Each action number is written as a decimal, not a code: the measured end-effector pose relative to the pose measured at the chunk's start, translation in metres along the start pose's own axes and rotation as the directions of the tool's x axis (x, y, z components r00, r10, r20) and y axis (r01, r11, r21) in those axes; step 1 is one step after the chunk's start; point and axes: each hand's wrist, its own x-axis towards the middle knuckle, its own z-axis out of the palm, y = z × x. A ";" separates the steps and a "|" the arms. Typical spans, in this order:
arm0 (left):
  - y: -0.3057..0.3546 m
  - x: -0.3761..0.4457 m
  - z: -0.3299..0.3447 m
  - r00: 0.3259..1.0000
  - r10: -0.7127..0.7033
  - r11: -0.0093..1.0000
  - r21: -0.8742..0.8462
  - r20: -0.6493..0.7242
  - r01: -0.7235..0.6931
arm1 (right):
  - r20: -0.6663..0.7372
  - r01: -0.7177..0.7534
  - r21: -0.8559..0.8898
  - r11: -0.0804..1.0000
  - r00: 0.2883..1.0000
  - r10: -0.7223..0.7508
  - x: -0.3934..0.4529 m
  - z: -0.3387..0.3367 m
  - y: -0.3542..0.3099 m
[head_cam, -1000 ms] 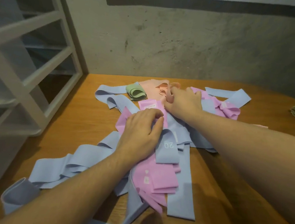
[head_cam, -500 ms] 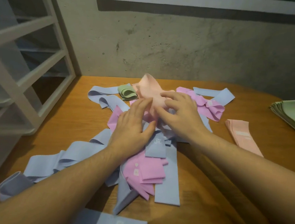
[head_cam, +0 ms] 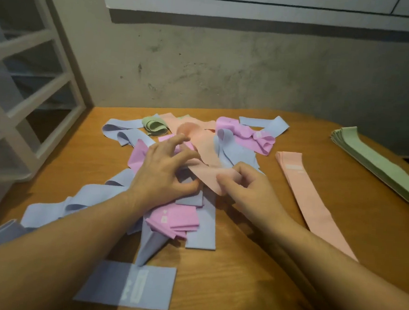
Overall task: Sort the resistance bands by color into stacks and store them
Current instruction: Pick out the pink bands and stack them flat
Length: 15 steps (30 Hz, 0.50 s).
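Currently: your R hand (head_cam: 247,188) pinches the near end of a peach band (head_cam: 210,165) between thumb & fingers; band runs from there back over the mixed pile (head_cam: 184,216) at table (head_cam: 250,268) centre. Your L hand (head_cam: 165,173) is on the pile just beside it, fingers curled, tips touching the same peach band; can't tell if it actually grips. Pile = blue, pink, peach bands tangled, w/ one green band (head_cam: 155,126) curled at far side. Flat peach band (head_cam: 314,202) lies apart, R of pile. Green stack (head_cam: 381,166) sits at far R table edge. Single flat blue band (head_cam: 127,285) nearest you. White shelf frame (head_cam: 32,92) stands L of table.
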 end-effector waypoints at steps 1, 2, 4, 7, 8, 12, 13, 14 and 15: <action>0.001 0.001 -0.002 1.000 0.008 1.000 0.004 0.024 -0.008 | -0.003 -0.028 0.030 0.999 1.000 0.028 -0.005 -0.003 -0.001; 0.001 0.003 -0.004 0.998 0.025 1.000 0.015 0.061 -0.026 | -0.013 -0.042 0.049 0.998 0.999 0.043 -0.010 -0.007 -0.002; 0.002 0.009 -0.009 0.980 0.070 0.995 0.063 0.188 -0.083 | -0.039 -0.025 0.033 0.999 0.999 0.026 -0.019 -0.015 -0.004; 0.007 0.019 -0.019 0.910 0.090 0.980 0.125 0.405 -0.152 | -0.047 -0.033 0.028 0.999 0.998 0.034 -0.032 -0.029 -0.008; 0.010 0.019 -0.022 0.892 0.082 0.980 0.126 0.445 -0.153 | -0.045 -0.048 0.068 0.997 0.998 0.051 -0.036 -0.034 -0.010; 0.028 0.014 -0.034 0.899 0.094 0.988 0.074 0.428 -0.139 | -0.031 -0.056 0.096 0.994 0.998 0.059 -0.050 -0.048 -0.024; 0.035 0.012 -0.037 0.899 0.108 0.988 0.052 0.425 -0.143 | -0.037 -0.038 0.059 0.998 0.999 0.040 -0.053 -0.050 -0.028; 0.043 0.010 -0.038 0.897 0.133 0.988 0.019 0.421 -0.155 | -0.042 -0.024 0.034 0.999 0.999 0.026 -0.055 -0.052 -0.031; 0.052 0.007 -0.040 0.896 0.156 0.987 -0.020 0.416 -0.162 | -0.044 -0.020 0.024 1.000 0.999 0.021 -0.058 -0.054 -0.035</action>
